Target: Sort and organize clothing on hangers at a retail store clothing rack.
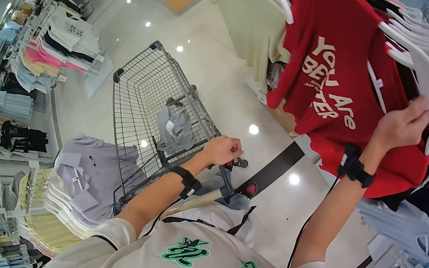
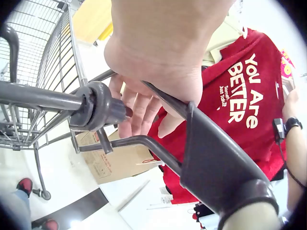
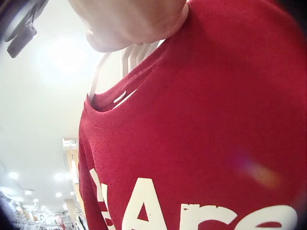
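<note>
At the rack on the right, my right hand grips a white hanger at the collar of a red T-shirt. The shirt carries white lettering, "You Are Better", and hangs tilted in the head view. In the right wrist view its red cloth fills most of the frame, and my fingertips are hidden. My left hand is at the handle end of a grey wire shopping cart. The left wrist view shows its fingers loosely extended behind the dark plastic handle bracket, holding nothing.
A grey-blue cloth item lies in the cart. A pale green top hangs beside the red shirt. Lilac polo shirts hang on a rack at the left, close to the cart. More clothing racks line the far left wall across the shiny floor.
</note>
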`<state>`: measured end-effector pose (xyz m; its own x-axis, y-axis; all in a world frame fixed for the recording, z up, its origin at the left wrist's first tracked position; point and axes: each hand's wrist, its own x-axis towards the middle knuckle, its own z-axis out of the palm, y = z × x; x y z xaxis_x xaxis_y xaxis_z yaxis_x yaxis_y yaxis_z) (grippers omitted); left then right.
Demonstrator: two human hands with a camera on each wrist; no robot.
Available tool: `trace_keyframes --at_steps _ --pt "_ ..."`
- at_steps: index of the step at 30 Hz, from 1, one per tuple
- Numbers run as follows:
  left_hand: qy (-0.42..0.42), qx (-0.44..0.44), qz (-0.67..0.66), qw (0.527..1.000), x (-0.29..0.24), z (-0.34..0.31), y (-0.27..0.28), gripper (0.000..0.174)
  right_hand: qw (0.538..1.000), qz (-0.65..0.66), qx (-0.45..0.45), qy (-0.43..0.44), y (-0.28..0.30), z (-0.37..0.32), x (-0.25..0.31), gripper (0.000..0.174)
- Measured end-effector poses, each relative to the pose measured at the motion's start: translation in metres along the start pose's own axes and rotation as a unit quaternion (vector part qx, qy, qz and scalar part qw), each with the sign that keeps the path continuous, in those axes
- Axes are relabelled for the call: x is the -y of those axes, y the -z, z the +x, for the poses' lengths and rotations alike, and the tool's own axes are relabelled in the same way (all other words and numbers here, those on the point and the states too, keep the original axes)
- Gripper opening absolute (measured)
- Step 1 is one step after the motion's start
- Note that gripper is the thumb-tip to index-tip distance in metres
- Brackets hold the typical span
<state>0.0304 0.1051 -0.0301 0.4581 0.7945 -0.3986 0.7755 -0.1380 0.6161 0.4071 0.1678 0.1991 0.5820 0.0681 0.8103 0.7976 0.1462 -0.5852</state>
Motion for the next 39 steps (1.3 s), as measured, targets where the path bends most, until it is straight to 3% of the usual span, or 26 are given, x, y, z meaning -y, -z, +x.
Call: trace_keyframes --at_steps 5,12,16,21,28,30,34,39 --pt "-0.021 -0.002 0.015 1.000 0.012 0.020 0.013 0.028 0.999 -0.018 -0.027 -0.016 0.001 0.005 -0.006 0.042" --pt "0.019 -0.007 0.034 0.999 0.034 0.058 0.054 0.033 0.999 -0.026 -0.031 -0.024 0.006 0.010 -0.023 0.043" --pt "0.004 -0.041 0.019 0.999 0.037 0.057 0.071 0.029 0.992 -0.123 0.012 0.002 0.030 0.014 -0.012 0.044" --pt "0.038 -0.123 -0.045 0.991 0.034 0.067 0.067 0.024 0.992 -0.121 0.001 -0.020 0.036 0.013 -0.013 0.044" --pt "0.041 -0.177 -0.104 0.978 0.038 0.084 0.077 0.023 0.977 -0.205 0.060 -0.014 0.048 0.020 -0.010 0.048" --pt "-0.006 -0.171 -0.094 0.981 0.029 0.096 0.069 0.023 0.974 -0.216 0.068 -0.006 0.055 0.025 -0.017 0.051" --pt "0.010 -0.187 -0.096 0.978 0.018 0.099 0.077 0.022 0.969 -0.234 0.065 -0.053 0.048 0.021 -0.003 0.050" --pt "0.016 -0.230 -0.096 0.968 0.012 0.108 0.065 0.024 0.973 -0.217 0.066 0.034 0.050 0.022 -0.034 0.046"
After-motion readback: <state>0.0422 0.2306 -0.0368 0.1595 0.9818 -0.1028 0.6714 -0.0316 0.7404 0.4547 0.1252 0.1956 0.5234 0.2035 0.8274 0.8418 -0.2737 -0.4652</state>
